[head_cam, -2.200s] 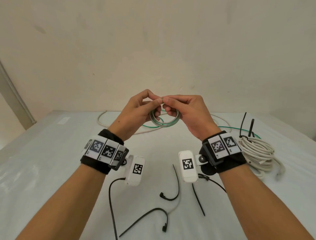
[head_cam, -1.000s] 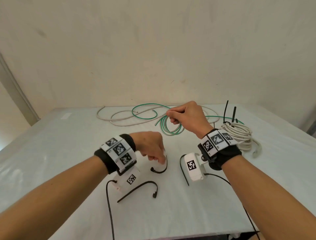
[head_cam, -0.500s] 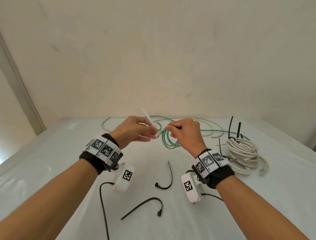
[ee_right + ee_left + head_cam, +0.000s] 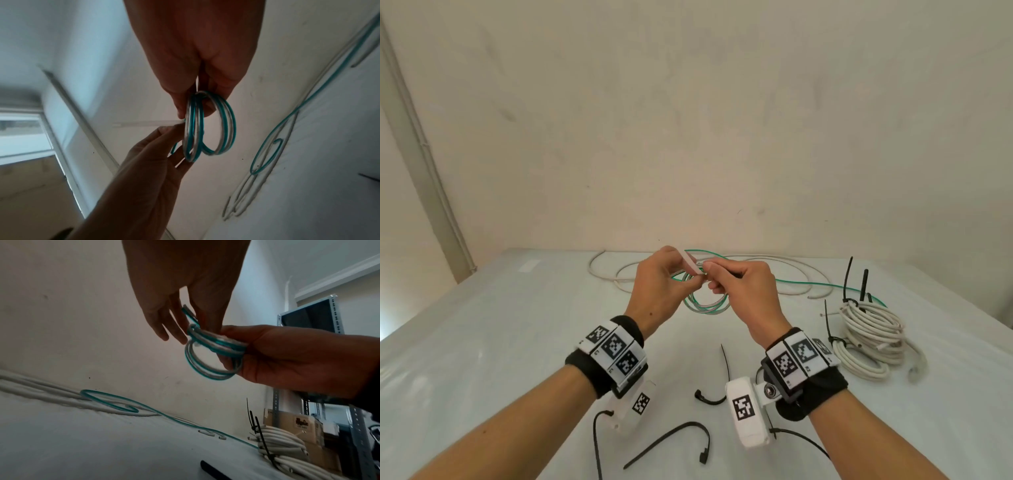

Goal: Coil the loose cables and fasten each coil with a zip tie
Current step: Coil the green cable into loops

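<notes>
Above the table (image 4: 482, 342), both forearms are raised, hands meeting. The green cable coil (image 4: 705, 305) is pinched at its top by the right hand (image 4: 746, 291). A white zip tie (image 4: 692, 265) is pinched by the left hand (image 4: 657, 291) against the coil.

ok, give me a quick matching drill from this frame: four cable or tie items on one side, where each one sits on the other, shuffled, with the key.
Things:
1. green-and-white coil
2. white zip tie
3. white cable bundle
4. black zip ties

Places or states:
A. lying loose on the table, near the wrists
B. pinched in the left hand, at the top of the coil
C. resting on the table at the right, already tied with black ties
D. held up off the table by the right hand

Pairs: 1-D, 2-B, 3-C, 4-A
</notes>
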{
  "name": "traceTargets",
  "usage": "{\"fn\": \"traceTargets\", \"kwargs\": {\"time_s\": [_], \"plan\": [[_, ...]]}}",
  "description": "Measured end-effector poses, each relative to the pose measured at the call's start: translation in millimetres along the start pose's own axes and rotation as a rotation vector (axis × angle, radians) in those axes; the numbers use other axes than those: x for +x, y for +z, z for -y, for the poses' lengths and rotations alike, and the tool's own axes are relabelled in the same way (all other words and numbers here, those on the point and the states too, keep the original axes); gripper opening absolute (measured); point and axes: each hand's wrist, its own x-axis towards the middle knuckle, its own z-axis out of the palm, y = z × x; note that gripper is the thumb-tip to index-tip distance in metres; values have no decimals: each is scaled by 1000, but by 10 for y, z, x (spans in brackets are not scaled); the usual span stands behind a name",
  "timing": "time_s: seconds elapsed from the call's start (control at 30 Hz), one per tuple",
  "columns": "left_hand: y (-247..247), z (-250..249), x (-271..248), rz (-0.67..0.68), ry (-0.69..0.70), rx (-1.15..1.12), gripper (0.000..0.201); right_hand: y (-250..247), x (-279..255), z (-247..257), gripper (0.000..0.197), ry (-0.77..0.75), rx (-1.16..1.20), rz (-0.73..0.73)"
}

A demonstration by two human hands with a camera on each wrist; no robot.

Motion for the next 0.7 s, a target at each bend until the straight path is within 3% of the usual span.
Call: {"fn": "traceTargets", "kwargs": {"time_s": [0.37, 0.7], "plan": [[37, 14, -51, -13, 59, -78, 18, -35, 38, -55, 12, 149, 251, 112], [40, 49, -54, -42, 18, -29, 16, 96, 112, -88, 16, 255, 117, 78]]}}
